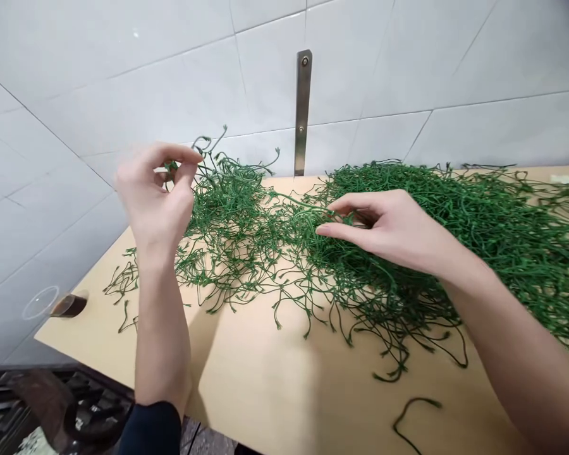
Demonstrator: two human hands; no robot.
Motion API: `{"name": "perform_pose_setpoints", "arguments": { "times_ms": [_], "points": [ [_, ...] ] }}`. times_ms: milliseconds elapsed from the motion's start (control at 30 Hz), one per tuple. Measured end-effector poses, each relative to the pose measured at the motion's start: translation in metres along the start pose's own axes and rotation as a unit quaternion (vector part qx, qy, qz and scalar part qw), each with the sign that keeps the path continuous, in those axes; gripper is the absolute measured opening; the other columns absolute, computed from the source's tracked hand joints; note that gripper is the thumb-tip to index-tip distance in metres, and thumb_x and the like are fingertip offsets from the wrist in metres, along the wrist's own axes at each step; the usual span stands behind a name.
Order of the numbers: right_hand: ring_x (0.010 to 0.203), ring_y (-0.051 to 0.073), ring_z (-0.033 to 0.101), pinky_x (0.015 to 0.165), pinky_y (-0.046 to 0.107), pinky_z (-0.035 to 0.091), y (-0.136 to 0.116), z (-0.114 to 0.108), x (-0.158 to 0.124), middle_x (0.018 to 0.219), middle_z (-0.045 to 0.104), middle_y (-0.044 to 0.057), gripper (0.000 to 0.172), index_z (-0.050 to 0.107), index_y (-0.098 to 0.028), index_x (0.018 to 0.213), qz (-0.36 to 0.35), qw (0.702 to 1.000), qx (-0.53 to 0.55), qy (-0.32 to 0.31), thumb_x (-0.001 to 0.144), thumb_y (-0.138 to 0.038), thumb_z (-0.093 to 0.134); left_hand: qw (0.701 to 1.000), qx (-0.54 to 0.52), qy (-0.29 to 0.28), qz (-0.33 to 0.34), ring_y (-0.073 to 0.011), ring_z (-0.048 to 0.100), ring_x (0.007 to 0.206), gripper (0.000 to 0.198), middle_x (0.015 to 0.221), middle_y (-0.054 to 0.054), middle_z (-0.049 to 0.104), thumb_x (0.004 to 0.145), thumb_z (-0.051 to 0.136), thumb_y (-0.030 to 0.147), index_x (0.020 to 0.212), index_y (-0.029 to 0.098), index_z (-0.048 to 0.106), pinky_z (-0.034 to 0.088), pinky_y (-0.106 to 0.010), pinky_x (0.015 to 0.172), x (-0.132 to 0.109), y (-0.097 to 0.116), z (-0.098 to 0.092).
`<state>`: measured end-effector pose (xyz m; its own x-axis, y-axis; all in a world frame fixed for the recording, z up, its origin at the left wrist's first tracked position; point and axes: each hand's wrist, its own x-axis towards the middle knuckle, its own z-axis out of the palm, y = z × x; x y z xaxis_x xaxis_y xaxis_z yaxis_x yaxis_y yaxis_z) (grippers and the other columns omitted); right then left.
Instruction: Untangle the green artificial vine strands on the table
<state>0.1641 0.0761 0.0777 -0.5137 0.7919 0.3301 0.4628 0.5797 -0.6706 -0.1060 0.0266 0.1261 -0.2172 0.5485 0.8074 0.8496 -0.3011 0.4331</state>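
Note:
My left hand is raised at the left, thumb and forefinger pinched together. Thin green stems show at its fingertips and in the gap between its fingers; how many it grips is unclear. My right hand pinches a lighter green stem, whose free end points left, over the edge of a large heap of curly green stems. Its other fingers are curled and partly hidden. A smaller, looser pile of the same stems lies beyond and right of my left hand. The stems have small forked tips.
The light wooden table meets a tiled wall with a metal bracket. A clear cup with dark liquid stands at the left edge. One loose stem lies near the front. Dark carved furniture is at lower left.

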Motion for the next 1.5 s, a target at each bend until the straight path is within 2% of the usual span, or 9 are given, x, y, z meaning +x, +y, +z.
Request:
{"name": "perform_pose_setpoints", "arguments": {
  "times_ms": [167,333,533,900,967,1033,1133,1200,1500],
  "points": [
    [0.052,0.011,0.042,0.05,0.029,0.033,0.004,-0.018,-0.003,0.068,0.059,0.0,0.032,0.07,-0.02,0.085,-0.001,0.999,-0.037,0.002,0.08,-0.052,0.068,0.99,-0.004,-0.127,-0.055,-0.0143,0.06,0.076,0.018,0.085,-0.004,0.069,0.079,0.064,0.017,0.095,0.021,0.071,0.043,-0.027,0.061,0.002,-0.008,0.006],
    [0.068,0.015,0.056,0.054,0.03,0.04,0.012,-0.038,-0.006,0.104,0.068,0.006,0.029,0.074,-0.022,0.092,-0.025,0.997,-0.073,0.027,0.084,-0.048,0.062,0.964,0.056,-0.25,-0.066,-0.0171,0.06,0.074,0.023,0.09,-0.007,0.072,0.081,0.063,0.028,0.099,0.019,0.073,0.045,-0.03,0.066,0.001,0.001,0.0],
    [0.069,0.02,0.063,0.056,0.034,0.044,0.011,-0.056,-0.014,0.086,0.074,0.007,0.028,0.077,-0.021,0.091,0.025,0.992,-0.079,0.099,0.083,-0.045,0.065,0.917,0.099,-0.385,-0.025,-0.0198,0.06,0.081,0.033,0.089,-0.007,0.071,0.085,0.058,0.048,0.087,0.019,0.074,0.046,-0.03,0.068,0.002,0.016,-0.01],
    [0.07,0.018,0.064,0.061,0.031,0.049,-0.01,-0.056,-0.022,0.083,0.074,0.005,0.02,0.077,-0.021,0.091,-0.024,0.996,-0.002,0.082,0.083,-0.037,0.069,0.708,0.071,-0.703,-0.014,-0.0131,0.058,0.058,0.038,0.07,-0.001,0.069,0.078,0.065,0.056,0.088,0.021,0.074,0.042,-0.023,0.053,0.001,0.026,-0.023],
    [0.066,0.017,0.063,0.056,0.03,0.047,-0.016,-0.054,-0.023,0.081,0.073,0.004,0.02,0.077,-0.021,0.091,-0.036,0.997,0.008,0.065,0.083,-0.036,0.068,0.712,0.055,-0.7,-0.005,-0.012,0.057,0.054,0.042,0.065,0.0,0.067,0.075,0.069,0.056,0.097,0.021,0.074,0.041,-0.023,0.05,0.002,0.028,-0.025],
    [0.064,0.016,0.062,0.055,0.029,0.046,-0.021,-0.05,-0.022,0.08,0.073,0.004,0.02,0.077,-0.021,0.091,-0.05,0.998,0.022,0.039,0.084,-0.036,0.067,0.761,0.021,-0.648,0.007,-0.0126,0.058,0.056,0.042,0.066,0.0,0.067,0.075,0.07,0.053,0.102,0.021,0.073,0.044,-0.023,0.052,0.0,0.034,-0.023],
    [0.067,0.014,0.063,0.059,0.027,0.048,-0.028,-0.04,-0.021,0.082,0.074,0.002,0.018,0.077,-0.022,0.09,-0.084,0.995,0.049,-0.012,0.086,-0.036,0.066,0.875,-0.081,-0.476,0.011,-0.0157,0.064,0.07,0.029,0.076,-0.003,0.069,0.078,0.071,0.045,0.092,0.02,0.071,0.051,-0.026,0.062,-0.012,0.048,-0.009],
    [0.071,0.014,0.064,0.063,0.026,0.049,-0.031,-0.033,-0.019,0.084,0.074,0.002,0.017,0.077,-0.021,0.091,-0.111,0.991,0.066,-0.045,0.087,-0.033,0.065,0.908,-0.163,-0.386,-0.012,-0.0161,0.065,0.076,0.022,0.084,-0.005,0.069,0.08,0.07,0.039,0.089,0.019,0.066,0.054,-0.028,0.067,-0.022,0.057,0.006],
    [0.079,0.015,0.068,0.069,0.027,0.053,-0.025,-0.04,-0.02,0.095,0.074,0.003,0.023,0.073,-0.02,0.104,-0.115,0.986,0.094,-0.079,0.088,-0.033,0.064,0.851,-0.269,-0.443,-0.091,-0.0144,0.064,0.07,0.022,0.075,-0.001,0.064,0.081,0.07,0.025,0.099,0.019,0.059,0.052,-0.025,0.058,-0.037,0.066,0.023]
  ]
}}
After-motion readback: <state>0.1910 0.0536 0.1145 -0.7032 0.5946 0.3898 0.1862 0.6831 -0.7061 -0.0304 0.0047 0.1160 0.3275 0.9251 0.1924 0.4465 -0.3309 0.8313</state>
